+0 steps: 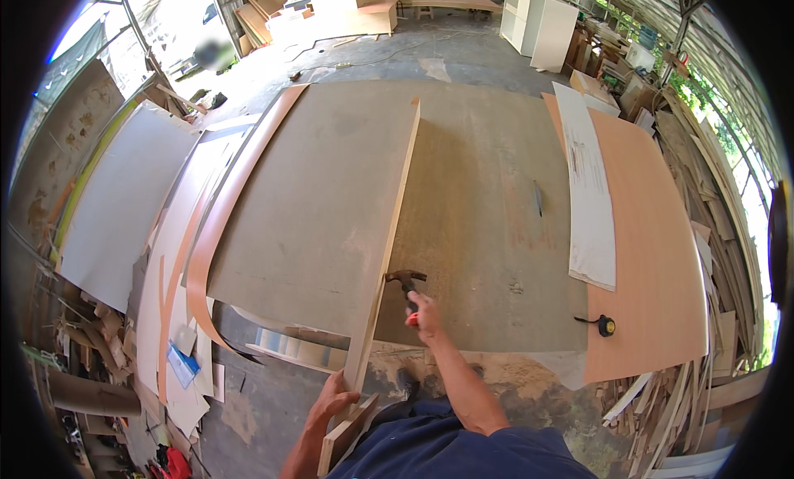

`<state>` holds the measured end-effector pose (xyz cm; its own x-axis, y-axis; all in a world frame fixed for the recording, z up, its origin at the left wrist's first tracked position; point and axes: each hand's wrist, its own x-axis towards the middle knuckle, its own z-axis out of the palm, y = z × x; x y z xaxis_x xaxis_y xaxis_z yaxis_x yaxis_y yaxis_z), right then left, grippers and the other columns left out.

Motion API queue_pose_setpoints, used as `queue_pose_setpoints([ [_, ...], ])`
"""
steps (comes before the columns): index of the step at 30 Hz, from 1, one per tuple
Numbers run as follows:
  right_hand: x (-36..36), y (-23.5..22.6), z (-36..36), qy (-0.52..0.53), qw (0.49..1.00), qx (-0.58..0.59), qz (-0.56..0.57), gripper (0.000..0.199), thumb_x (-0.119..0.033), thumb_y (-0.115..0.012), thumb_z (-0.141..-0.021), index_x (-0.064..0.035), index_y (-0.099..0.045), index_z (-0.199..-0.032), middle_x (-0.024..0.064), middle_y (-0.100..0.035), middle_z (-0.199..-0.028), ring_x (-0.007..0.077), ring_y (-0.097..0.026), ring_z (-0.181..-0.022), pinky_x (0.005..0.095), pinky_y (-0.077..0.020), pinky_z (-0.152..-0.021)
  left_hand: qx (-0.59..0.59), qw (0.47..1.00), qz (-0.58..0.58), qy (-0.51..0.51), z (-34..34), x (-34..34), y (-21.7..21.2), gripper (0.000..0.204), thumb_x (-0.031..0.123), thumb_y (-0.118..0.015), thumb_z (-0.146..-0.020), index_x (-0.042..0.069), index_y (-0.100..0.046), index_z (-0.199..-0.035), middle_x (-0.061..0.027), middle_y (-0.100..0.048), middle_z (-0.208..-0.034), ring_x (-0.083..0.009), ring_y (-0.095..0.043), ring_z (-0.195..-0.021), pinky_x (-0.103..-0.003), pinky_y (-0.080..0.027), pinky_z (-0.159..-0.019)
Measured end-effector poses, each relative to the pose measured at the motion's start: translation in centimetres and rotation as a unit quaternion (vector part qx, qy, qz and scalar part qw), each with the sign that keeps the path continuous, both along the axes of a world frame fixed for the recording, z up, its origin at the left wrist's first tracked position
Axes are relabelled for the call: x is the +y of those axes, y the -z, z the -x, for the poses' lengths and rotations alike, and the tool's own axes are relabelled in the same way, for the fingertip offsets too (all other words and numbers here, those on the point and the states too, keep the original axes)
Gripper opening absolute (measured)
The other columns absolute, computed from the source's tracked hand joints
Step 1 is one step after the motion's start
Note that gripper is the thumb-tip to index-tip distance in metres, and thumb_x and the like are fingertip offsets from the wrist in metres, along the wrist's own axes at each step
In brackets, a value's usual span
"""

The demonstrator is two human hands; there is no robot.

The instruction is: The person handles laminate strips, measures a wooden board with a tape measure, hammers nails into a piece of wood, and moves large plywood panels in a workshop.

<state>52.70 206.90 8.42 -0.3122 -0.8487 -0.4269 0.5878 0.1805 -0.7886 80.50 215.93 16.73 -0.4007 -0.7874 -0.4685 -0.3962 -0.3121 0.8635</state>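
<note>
Head view: the person's right hand is gripping a black-and-red-handled claw hammer beside a long, narrow, pale wooden board, which is running from twelve to seven o'clock over a large grey panel. The left hand, at seven, is clasping the board's near end.

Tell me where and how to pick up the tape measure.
Grip the tape measure by its rounded case, probably from the near side. The case sits uncovered on the peach-coloured board, while the thin dark strip poking out to its left looks a poorer hold. The nearer right hand would need to release the hammer first.
</note>
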Motion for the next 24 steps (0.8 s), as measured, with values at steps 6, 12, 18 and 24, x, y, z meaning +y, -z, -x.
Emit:
queue_pose_setpoints([
  [6,-3.3,-0.6,4.1,0.219,0.975,-0.035,-0.034,0.027,-0.036,-0.054,-0.095,-0.0107,-0.050,-0.087,0.0025,-0.050,-0.059,0.0145,-0.051,-0.042,0.0255,-0.0346,-0.034,0.008,0.999,-0.050,0.015,-3.5,3.9,-0.3,0.061,0.008,-0.068,-0.061,-0.004,-0.056,-0.120,-0.0105,-0.064,-0.097,-0.0175,-0.059,-0.092,-0.032,-0.047,-0.088],
  [12,-10.5,-0.1,6.2,0.389,0.920,0.043,-0.028,0.029,-0.035,-0.053,-0.095,-0.0064,-0.051,-0.096,0.0031,-0.052,-0.071,0.0146,-0.053,-0.051,0.0270,-0.0357,-0.040,-0.058,0.991,-0.115,0.048,-6.4,7.8,-1.5,0.066,0.003,-0.068,-0.063,-0.001,-0.053,-0.127,-0.0088,-0.064,-0.107,-0.0159,-0.057,-0.099,-0.030,-0.044,-0.092],
  [18,-13.6,3.0,4.7,0.165,0.983,0.077,-0.001,0.027,-0.033,-0.058,-0.091,-0.0062,-0.054,-0.087,0.0029,-0.053,-0.073,0.0144,-0.052,-0.051,0.0288,-0.0374,-0.042,-0.031,0.991,-0.129,0.026,-8.1,8.5,-2.0,0.065,-0.002,-0.067,-0.067,0.000,-0.051,-0.130,-0.0078,-0.064,-0.110,-0.0146,-0.056,-0.101,-0.030,-0.043,-0.094],
  [24,-14.9,1.5,5.4,0.436,0.899,0.009,-0.044,0.028,-0.028,-0.057,-0.092,-0.0019,-0.049,-0.096,0.0079,-0.054,-0.077,0.0183,-0.055,-0.056,0.0300,-0.0420,-0.047,-0.022,0.990,-0.129,0.045,-8.3,7.7,-1.2,0.063,-0.002,-0.067,-0.067,-0.001,-0.052,-0.128,-0.0066,-0.064,-0.110,-0.0151,-0.057,-0.101,-0.030,-0.043,-0.093],
])
